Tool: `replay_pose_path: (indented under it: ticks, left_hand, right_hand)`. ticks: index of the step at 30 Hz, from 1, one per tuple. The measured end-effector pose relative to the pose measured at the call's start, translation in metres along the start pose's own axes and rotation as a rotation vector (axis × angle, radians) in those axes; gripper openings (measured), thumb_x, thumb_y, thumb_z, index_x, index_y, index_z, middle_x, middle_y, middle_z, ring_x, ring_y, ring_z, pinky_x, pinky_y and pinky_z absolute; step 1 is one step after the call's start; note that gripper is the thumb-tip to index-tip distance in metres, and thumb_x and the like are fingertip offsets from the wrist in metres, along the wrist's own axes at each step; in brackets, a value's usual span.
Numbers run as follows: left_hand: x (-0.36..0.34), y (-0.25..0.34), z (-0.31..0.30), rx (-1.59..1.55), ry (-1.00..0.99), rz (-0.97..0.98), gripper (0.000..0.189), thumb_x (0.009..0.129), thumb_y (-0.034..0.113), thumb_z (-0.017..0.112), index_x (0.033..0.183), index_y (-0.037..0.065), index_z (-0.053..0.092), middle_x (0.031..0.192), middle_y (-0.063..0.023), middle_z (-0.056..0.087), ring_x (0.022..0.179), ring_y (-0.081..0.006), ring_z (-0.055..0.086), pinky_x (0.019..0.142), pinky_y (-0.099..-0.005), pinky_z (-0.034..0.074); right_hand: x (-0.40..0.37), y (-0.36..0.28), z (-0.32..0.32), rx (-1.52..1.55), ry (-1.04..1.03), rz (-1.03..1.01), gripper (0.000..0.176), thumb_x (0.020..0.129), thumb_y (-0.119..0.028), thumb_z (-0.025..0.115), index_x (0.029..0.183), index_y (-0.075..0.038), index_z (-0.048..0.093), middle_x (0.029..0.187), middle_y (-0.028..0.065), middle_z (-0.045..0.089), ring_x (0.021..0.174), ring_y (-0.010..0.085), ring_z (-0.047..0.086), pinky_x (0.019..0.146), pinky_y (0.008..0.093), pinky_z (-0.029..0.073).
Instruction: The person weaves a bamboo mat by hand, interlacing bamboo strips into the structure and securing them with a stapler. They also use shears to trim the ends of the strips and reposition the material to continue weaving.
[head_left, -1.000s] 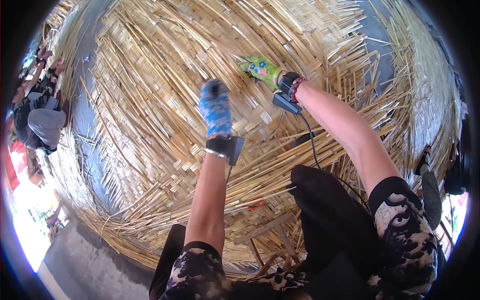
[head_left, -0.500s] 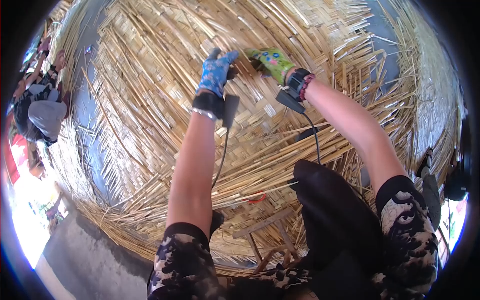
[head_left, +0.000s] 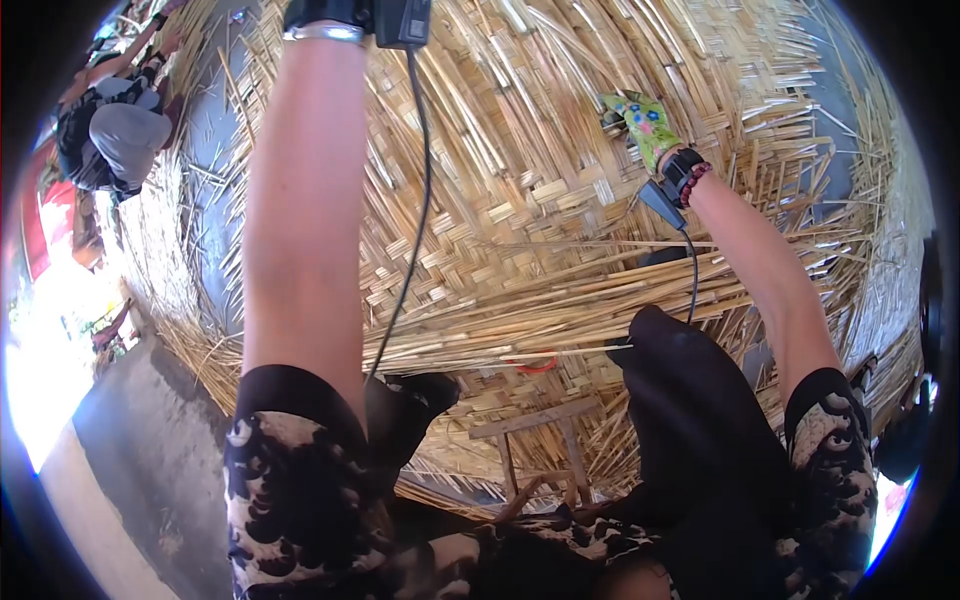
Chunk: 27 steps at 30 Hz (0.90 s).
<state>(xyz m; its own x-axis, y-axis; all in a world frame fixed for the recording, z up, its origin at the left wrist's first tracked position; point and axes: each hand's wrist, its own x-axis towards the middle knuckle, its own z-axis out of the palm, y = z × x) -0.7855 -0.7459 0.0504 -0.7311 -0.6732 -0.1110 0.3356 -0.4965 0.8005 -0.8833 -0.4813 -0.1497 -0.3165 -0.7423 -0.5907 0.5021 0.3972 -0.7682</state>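
My right hand [head_left: 637, 122], in a green floral glove, is on the far right part of a woven reed mat [head_left: 545, 240]. Its fingers curl down among loose split reeds [head_left: 500, 120], and what they hold, if anything, is hidden beneath the glove. My left arm stretches up past the top edge of the view, so only its wrist strap [head_left: 325, 14] shows and the hand is out of sight. Long reeds [head_left: 500, 325] lie across the near side of the mat, in front of my knees.
A low wooden stool [head_left: 535, 420] and an orange-red curved thing [head_left: 535, 362] are near my legs. At far left another person [head_left: 125, 140] crouches by the mat. A grey concrete block [head_left: 150, 440] is at lower left. Cables hang from both wrist devices.
My left hand has reached forward and left, out of the view. My right hand has shifted to the right over the mat, apart from the left.
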Motion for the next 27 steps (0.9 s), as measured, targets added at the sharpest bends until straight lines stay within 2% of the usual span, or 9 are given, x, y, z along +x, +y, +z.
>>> replay_pose_path:
  ticks: [6,8,11,14,15,16,18,26,27]
  left_hand:
    - [-0.020,-0.011,-0.048,0.585,0.057,-0.035,0.047,0.078,0.023,0.052,0.116,0.000,0.037,0.063,-0.0025,0.051,0.063,-0.0176,0.051,0.064,-0.0301,0.043]
    - [-0.057,-0.039,-0.054,1.032,0.003,-0.172,0.036,0.081,0.026,0.048,0.107,0.001,0.045,0.088,-0.0060,0.057,0.077,-0.0133,0.054,0.066,-0.0230,0.044]
    - [-0.112,-0.105,-0.080,0.792,0.211,-0.404,0.026,0.077,0.014,0.053,0.099,0.000,0.052,0.079,-0.0059,0.058,0.064,-0.0105,0.053,0.053,-0.0196,0.042]
    - [-0.154,-0.143,-0.060,0.787,0.248,-0.477,0.025,0.077,0.010,0.053,0.097,-0.003,0.052,0.073,-0.0066,0.057,0.057,-0.0115,0.053,0.048,-0.0214,0.043]
    - [-0.152,-0.148,-0.052,0.784,0.241,-0.479,0.025,0.077,0.010,0.053,0.097,-0.003,0.052,0.073,-0.0066,0.057,0.057,-0.0115,0.053,0.048,-0.0214,0.043]
    - [-0.150,-0.152,-0.044,0.647,0.206,-0.469,0.027,0.077,0.011,0.053,0.099,-0.004,0.051,0.078,-0.0077,0.058,0.063,-0.0127,0.055,0.053,-0.0221,0.045]
    - [-0.141,-0.158,-0.029,0.505,0.167,-0.456,0.030,0.076,0.013,0.052,0.101,-0.004,0.050,0.084,-0.0087,0.058,0.070,-0.0138,0.056,0.059,-0.0228,0.047]
    - [-0.087,-0.176,-0.015,0.548,0.250,-0.633,0.023,0.075,0.011,0.054,0.089,-0.006,0.052,0.071,-0.0093,0.055,0.052,-0.0143,0.053,0.046,-0.0243,0.043]
    - [-0.092,-0.167,-0.012,0.627,0.050,-0.528,0.021,0.076,0.009,0.052,0.093,-0.003,0.053,0.078,-0.0079,0.056,0.064,-0.0150,0.055,0.052,-0.0238,0.045]
  right_hand:
    - [0.011,-0.018,0.000,0.027,0.131,-0.098,0.039,0.074,-0.007,0.053,0.111,-0.003,0.043,0.091,0.0045,0.057,0.079,0.0118,0.052,0.069,0.0260,0.046]
    - [0.002,-0.040,0.010,0.003,0.106,-0.075,0.041,0.076,-0.002,0.048,0.115,-0.001,0.036,0.097,0.0062,0.055,0.083,0.0139,0.052,0.072,0.0271,0.046]
    - [0.038,-0.001,-0.012,-1.252,0.266,-0.779,0.039,0.080,-0.004,0.038,0.117,-0.016,0.041,0.114,0.0110,0.046,0.088,0.0209,0.053,0.077,0.0275,0.043]
    - [0.008,-0.044,0.015,-1.370,0.205,-0.278,0.039,0.081,-0.005,0.038,0.114,-0.022,0.045,0.116,0.0149,0.043,0.096,0.0221,0.050,0.082,0.0274,0.040]
    - [0.012,-0.033,0.006,-1.664,0.181,-0.463,0.034,0.081,-0.008,0.041,0.112,-0.020,0.048,0.113,0.0182,0.044,0.100,0.0244,0.047,0.084,0.0273,0.038]
    - [0.023,-0.019,0.000,-1.668,0.186,-0.457,0.034,0.081,-0.008,0.041,0.112,-0.020,0.048,0.113,0.0182,0.044,0.100,0.0244,0.047,0.084,0.0273,0.038]
    - [0.034,-0.010,-0.002,-0.457,0.183,-0.374,0.032,0.081,-0.016,0.044,0.111,-0.024,0.049,0.112,0.0206,0.043,0.099,0.0280,0.047,0.085,0.0282,0.037]
    - [0.008,-0.029,-0.002,-0.434,0.127,-0.336,0.028,0.076,-0.021,0.051,0.104,-0.017,0.055,0.112,0.0175,0.045,0.102,0.0268,0.044,0.087,0.0280,0.034]
    - [0.010,-0.030,-0.004,-0.655,0.048,-0.500,0.042,0.071,-0.022,0.058,0.106,-0.001,0.050,0.108,0.0185,0.047,0.096,0.0254,0.048,0.082,0.0272,0.038]
